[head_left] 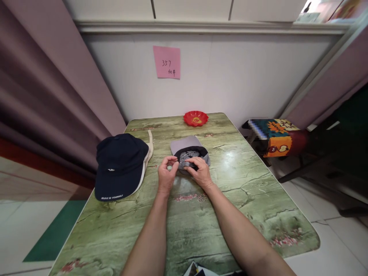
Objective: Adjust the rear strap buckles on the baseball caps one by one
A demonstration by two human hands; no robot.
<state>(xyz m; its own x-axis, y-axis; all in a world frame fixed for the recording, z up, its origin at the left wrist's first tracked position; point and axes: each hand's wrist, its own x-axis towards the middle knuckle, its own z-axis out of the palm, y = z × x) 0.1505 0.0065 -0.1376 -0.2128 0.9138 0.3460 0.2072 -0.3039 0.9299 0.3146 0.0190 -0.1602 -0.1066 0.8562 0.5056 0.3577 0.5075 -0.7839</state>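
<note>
1. The grey cap (188, 150) sits near the middle of the green marbled table (244, 199), upside down or folded with its dark inner band facing you. Your hands cover its near edge, so you can't see how that part lies.
2. Your left hand (166, 174) is at the cap's near-left edge, fingers curled in together and pinched at the fabric. Exactly what the fingertips grip is too small to make out.
3. Your right hand (201, 172) lies across the near-right edge, palm down, fingers close together and pressed onto the dark band. Whether they clamp it or only rest on it, you cannot tell.
4. Both forearms reach in from the bottom edge, converging on the cap, wrists just above the tabletop.
5. Left of your hands, a navy cap (120, 166) rests on a beige cap (148, 151), of which only a rim shows.
6. A red dish (196, 118) stands at the far edge.
7. A pink note (166, 62) is stuck on the wall behind; its writing is hard to read.
8. Something printed at the bottom edge is cut off by the frame.
</note>
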